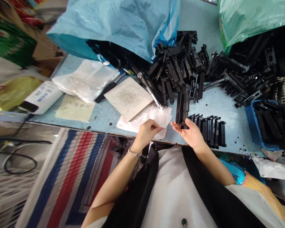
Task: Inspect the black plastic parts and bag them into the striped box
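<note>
My left hand [147, 132], with a bracelet at the wrist, pinches the edge of a thin clear plastic bag [165, 117] by the table's front edge. More such bags [125, 124] lie flat under a square pale board [127, 95] covered in small specks. In my right hand [192, 133] are long black plastic parts [182, 107], gripped at their near end between thumb and fingers. Just right of that hand, several similar black parts [210, 131] lie side by side in a row. A loose heap of black parts [174, 65] spreads behind both hands.
A large blue bag [118, 25] and a green bag [256, 22] stand at the back. At right, a blue basket [253, 123] holds black parts. White plastic packaging [87, 77], a white box [46, 95] and a paper note [74, 107] lie left.
</note>
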The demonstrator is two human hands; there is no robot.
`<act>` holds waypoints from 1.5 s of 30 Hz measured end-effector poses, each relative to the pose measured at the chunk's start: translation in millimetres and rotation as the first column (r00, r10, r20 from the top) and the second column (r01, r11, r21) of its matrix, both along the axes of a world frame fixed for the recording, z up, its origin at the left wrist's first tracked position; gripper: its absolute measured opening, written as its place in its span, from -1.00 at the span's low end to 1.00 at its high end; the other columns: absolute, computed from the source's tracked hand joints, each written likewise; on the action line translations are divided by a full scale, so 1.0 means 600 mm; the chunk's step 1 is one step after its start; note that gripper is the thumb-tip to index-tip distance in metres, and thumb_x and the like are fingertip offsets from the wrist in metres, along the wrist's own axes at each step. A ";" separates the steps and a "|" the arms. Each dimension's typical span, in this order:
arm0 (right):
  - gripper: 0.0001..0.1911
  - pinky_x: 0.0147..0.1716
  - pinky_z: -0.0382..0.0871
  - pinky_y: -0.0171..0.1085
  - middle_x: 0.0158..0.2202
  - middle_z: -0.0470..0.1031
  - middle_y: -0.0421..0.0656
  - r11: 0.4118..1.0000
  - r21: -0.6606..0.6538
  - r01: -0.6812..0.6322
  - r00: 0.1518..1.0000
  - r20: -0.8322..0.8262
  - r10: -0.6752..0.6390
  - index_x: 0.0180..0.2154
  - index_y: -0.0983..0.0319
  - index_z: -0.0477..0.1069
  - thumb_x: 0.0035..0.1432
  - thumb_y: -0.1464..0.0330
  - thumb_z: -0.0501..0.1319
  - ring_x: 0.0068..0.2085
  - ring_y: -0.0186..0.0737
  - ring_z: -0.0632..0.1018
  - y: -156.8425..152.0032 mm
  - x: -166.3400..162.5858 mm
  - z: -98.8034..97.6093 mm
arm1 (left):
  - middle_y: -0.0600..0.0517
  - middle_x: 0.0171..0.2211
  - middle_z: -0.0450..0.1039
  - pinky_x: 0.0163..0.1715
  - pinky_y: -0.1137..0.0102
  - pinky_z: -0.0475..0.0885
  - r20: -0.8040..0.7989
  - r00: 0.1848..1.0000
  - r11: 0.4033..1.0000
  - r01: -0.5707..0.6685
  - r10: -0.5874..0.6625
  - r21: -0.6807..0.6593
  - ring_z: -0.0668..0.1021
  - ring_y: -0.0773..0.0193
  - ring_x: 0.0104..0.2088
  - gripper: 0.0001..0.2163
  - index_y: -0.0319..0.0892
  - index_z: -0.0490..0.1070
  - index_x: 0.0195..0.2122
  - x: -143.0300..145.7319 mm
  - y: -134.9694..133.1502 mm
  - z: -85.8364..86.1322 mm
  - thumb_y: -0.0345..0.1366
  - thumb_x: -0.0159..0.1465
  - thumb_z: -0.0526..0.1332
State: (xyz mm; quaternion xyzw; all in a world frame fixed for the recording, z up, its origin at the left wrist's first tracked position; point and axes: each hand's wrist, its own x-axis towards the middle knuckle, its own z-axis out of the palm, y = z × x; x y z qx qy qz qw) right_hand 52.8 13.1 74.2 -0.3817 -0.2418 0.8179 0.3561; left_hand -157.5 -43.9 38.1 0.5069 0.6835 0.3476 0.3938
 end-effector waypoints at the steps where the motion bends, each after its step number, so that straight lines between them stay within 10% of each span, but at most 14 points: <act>1: -0.60 0.06 0.54 -0.07 -0.25 0.67 -0.11 1.000 -0.007 -0.006 1.000 -0.008 0.006 -0.30 0.19 0.55 0.00 0.03 0.48 0.01 0.00 0.65 0.000 -0.002 0.000 | 0.10 -0.50 0.39 -0.43 0.39 0.34 0.032 0.999 0.999 -0.029 0.030 -0.030 0.44 0.30 -0.47 -0.78 -0.15 0.41 -0.47 -0.003 0.002 0.003 -0.16 0.17 0.37; 13: -0.60 0.02 0.55 -0.06 -0.30 0.66 -0.13 0.986 -0.127 -0.104 0.985 -0.147 0.085 -0.39 0.19 0.45 -0.05 0.08 0.52 -0.08 -0.03 0.68 -0.008 -0.033 -0.004 | 0.06 -0.46 0.51 -0.42 0.40 0.40 0.104 0.995 0.996 0.004 0.005 -0.090 0.50 0.28 -0.45 -0.82 -0.17 0.51 -0.37 -0.010 0.006 0.014 -0.17 0.23 0.26; 21: -0.58 -0.15 0.54 -0.27 -0.35 0.61 -0.25 0.998 -0.044 -0.046 0.999 -0.006 0.046 -0.29 0.19 0.49 -0.12 0.14 0.55 -0.28 -0.26 0.63 -0.009 -0.060 -0.035 | -0.20 0.05 0.56 0.06 0.06 0.52 -0.531 0.840 0.942 0.255 -0.106 0.216 0.58 -0.01 0.03 -0.66 -0.18 0.56 -0.10 -0.023 -0.045 0.051 -0.54 0.31 0.02; 24: -0.59 -0.25 0.54 -0.27 -0.31 0.63 -0.21 0.990 -0.029 -0.139 0.989 -0.049 0.137 -0.23 0.19 0.51 -0.04 0.11 0.50 -0.30 -0.23 0.64 -0.022 -0.017 -0.008 | -0.22 0.16 0.48 0.10 0.11 0.53 -0.517 0.851 0.950 0.234 -0.096 0.209 0.57 0.01 0.09 -0.59 -0.21 0.48 0.14 -0.026 -0.037 0.048 -0.50 0.34 0.02; 29: -0.53 -0.45 0.47 -0.31 -0.33 0.64 -0.06 0.815 -0.267 -0.514 0.850 -0.283 0.443 -0.20 0.29 0.53 0.13 0.00 0.32 -0.40 -0.23 0.61 -0.077 0.071 0.001 | -0.23 0.24 0.38 -0.16 0.26 0.63 -0.340 0.938 0.978 0.134 -0.072 0.163 0.60 0.31 -0.35 -0.49 -0.18 0.37 0.26 -0.031 -0.020 0.031 -0.48 0.27 0.12; 33: -0.52 -0.43 0.49 -0.34 -0.33 0.64 -0.02 0.746 -0.383 -0.544 0.835 -0.332 0.438 -0.20 0.32 0.51 0.19 0.00 0.26 -0.38 -0.26 0.61 -0.086 0.063 -0.044 | -0.23 0.32 0.28 0.02 0.22 0.60 -0.345 0.930 0.956 0.207 -0.126 0.207 0.62 0.13 0.00 -0.33 -0.10 0.18 0.41 -0.016 -0.036 0.042 -0.57 0.25 0.08; 36: -0.53 -0.46 0.48 -0.32 -0.36 0.60 -0.08 0.851 -0.259 -0.458 0.889 -0.154 0.431 -0.21 0.29 0.50 0.19 -0.01 0.27 -0.40 -0.26 0.57 -0.068 0.021 -0.060 | -0.21 0.38 0.20 0.27 0.16 0.44 -0.380 0.884 0.876 0.390 -0.271 0.283 0.39 0.04 0.34 -0.26 -0.06 -0.05 0.49 0.018 -0.054 0.051 -0.59 0.29 0.04; 39: -0.63 -0.34 0.51 -0.30 -0.27 0.57 -0.14 0.917 0.130 -0.377 0.901 0.282 0.331 -0.14 0.22 0.50 0.14 0.10 0.38 -0.31 -0.25 0.57 -0.056 -0.009 -0.038 | -0.22 0.40 0.17 0.31 0.14 0.40 -0.355 0.832 0.770 0.540 -0.427 0.340 0.32 0.05 0.39 -0.26 -0.09 -0.14 0.51 0.049 -0.061 0.051 -0.58 0.33 0.02; 45: -0.39 -0.03 0.55 -0.12 0.07 0.53 -0.04 0.542 0.478 -0.691 0.710 0.588 0.387 0.33 0.13 0.24 0.29 0.26 0.28 -0.03 -0.12 0.59 -0.036 0.040 0.025 | -0.06 0.08 0.55 0.16 0.20 0.54 -0.249 0.929 0.884 0.345 -0.274 0.315 0.62 0.12 0.08 -0.60 0.03 0.39 0.26 0.004 -0.090 0.112 -0.29 0.40 0.20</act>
